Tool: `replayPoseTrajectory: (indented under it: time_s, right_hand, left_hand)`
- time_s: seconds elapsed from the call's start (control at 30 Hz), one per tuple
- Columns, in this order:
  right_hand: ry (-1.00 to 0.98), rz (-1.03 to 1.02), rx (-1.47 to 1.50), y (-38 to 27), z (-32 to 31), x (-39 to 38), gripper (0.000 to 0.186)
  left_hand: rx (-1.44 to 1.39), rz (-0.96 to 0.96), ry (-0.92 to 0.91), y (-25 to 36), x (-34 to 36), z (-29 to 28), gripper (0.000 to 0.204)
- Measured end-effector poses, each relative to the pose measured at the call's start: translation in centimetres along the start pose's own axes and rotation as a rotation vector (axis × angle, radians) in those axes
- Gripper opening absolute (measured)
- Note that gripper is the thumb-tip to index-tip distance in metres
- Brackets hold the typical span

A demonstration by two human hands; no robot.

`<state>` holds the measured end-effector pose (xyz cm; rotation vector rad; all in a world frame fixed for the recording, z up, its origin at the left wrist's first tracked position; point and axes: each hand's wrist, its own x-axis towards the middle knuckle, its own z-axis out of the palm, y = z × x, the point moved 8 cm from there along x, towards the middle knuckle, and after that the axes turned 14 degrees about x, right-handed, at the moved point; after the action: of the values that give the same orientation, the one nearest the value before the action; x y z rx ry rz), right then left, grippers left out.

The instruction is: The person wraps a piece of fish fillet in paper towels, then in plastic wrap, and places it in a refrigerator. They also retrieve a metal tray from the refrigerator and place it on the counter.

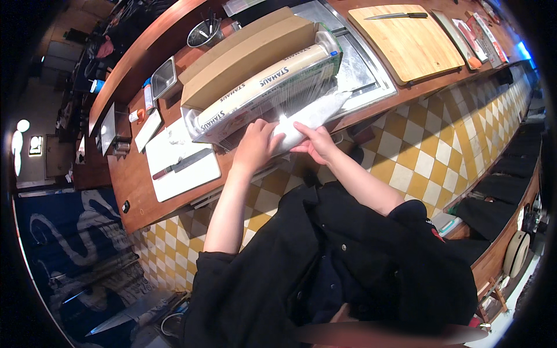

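Note:
My left hand and my right hand both grip a long white wrapped bundle, left hand at its near end, right thumb pressed on top. The bundle lies slanted at the counter's front edge, against a long cardboard box with its flap raised and a cream roll inside. Clear film seems to hang down the box's front. Left of the box lies a white cutting board with a dark-handled knife on it. Behind the bundle is a steel recessed panel.
A wooden board with a knife is at right. A utensil bucket, steel container and small white board stand along the wooden counter. A bench with dark cushions runs along the lower right.

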<state>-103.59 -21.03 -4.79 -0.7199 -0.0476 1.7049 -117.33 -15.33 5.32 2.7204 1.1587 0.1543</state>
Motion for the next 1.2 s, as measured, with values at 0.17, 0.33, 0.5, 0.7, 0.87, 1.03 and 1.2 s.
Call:
replayPoseTrajectory:
  time_s: [0.17,0.33,0.5,0.7,0.87,1.03,1.2]
  right_hand:
    - [0.061,0.001,-0.022,-0.3,2.3,0.1,0.043]
    - [-0.021,-0.05,0.014,-0.8,3.8,1.2,0.046]
    - [-0.026,-0.133,0.051,-2.6,5.8,5.3,0.051]
    - [0.334,-0.201,-0.239,-4.9,8.0,5.2,0.044]
    - [-0.103,-0.254,-0.064,-4.1,7.0,6.4,0.042]
    - [0.003,-0.293,-0.442,-3.0,4.9,10.8,0.052]
    - [0.343,-0.232,-0.481,-1.9,4.4,13.3,0.074]
  left_hand:
    - [0.181,-0.092,0.178,0.5,-2.6,-0.8,0.078]
    - [-0.012,-0.093,0.138,-2.1,-1.8,-2.8,0.062]
    - [-0.054,-0.24,0.13,-4.6,-1.2,-3.7,0.066]
    - [0.621,-0.105,0.392,1.0,-0.2,-6.4,0.073]
    - [0.466,-0.053,0.227,-2.9,3.1,-6.7,0.075]
    - [0.239,0.003,-0.091,-5.0,7.2,-11.1,0.052]
    - [0.208,0.075,-0.107,-4.0,10.5,-17.3,0.049]
